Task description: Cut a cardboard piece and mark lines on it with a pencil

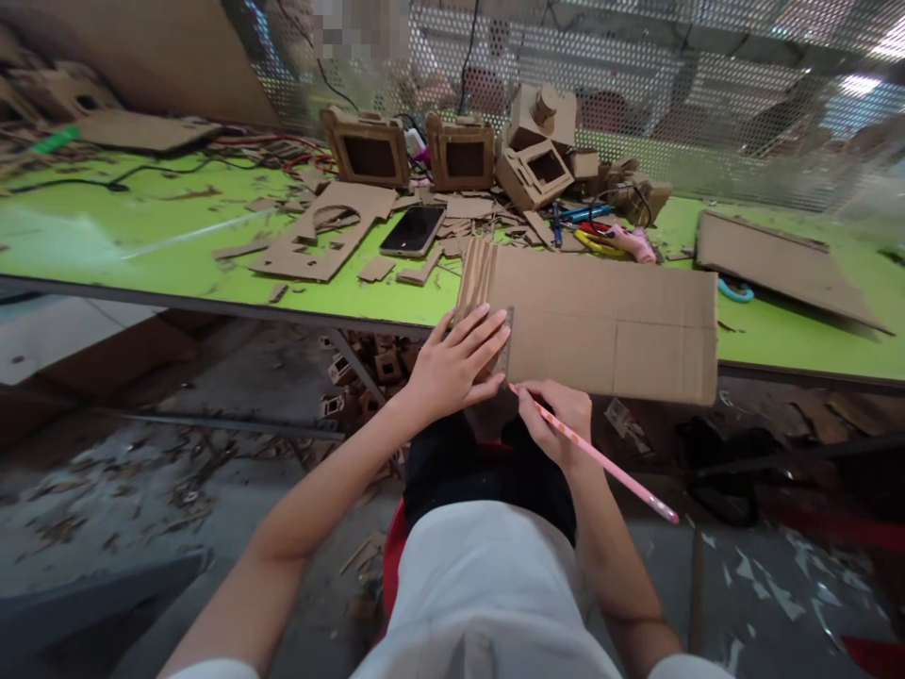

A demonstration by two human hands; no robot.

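At the cardboard sheet's near edge, pencil tip points up-left.

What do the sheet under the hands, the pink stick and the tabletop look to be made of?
Cardboard sheet: brown corrugated board, matte, with creases and a ribbed strip at its left end. Pink pencil in the right hand: probably painted wood, slightly glossy. Green table: smooth, shiny surface, possibly laminate or plastic. The left hand presses the sheet.

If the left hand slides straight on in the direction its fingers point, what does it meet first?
The left hand points up and right across the cardboard sheet. It would likely cross bare cardboard first, then the scraps near the pink tool, though depth is unclear.
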